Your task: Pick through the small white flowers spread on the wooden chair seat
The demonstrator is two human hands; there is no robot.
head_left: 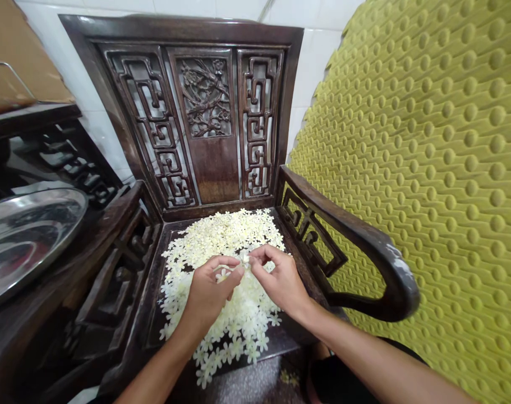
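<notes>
A small white flower (245, 258) is held up between my two hands, over a wide spread of pale cream blossoms (230, 230) on the seat of a dark carved wooden chair (215, 174). My right hand (279, 276) pinches this flower between thumb and forefinger. From the other side my left hand (215, 283) has its thumb and forefinger brought together close to the same flower. What lies between the left fingertips is too small to make out. Some blossoms trail over the front edge of the seat.
A shiny metal tray (36, 224) rests at the left, by the chair's left armrest (112, 247). The right armrest (356, 230) curves forward beside a yellow-green bumpy foam sheet (440, 140). Behind the chair is a white tiled wall (322, 50). A brown cardboard box (23, 50) stands at upper left.
</notes>
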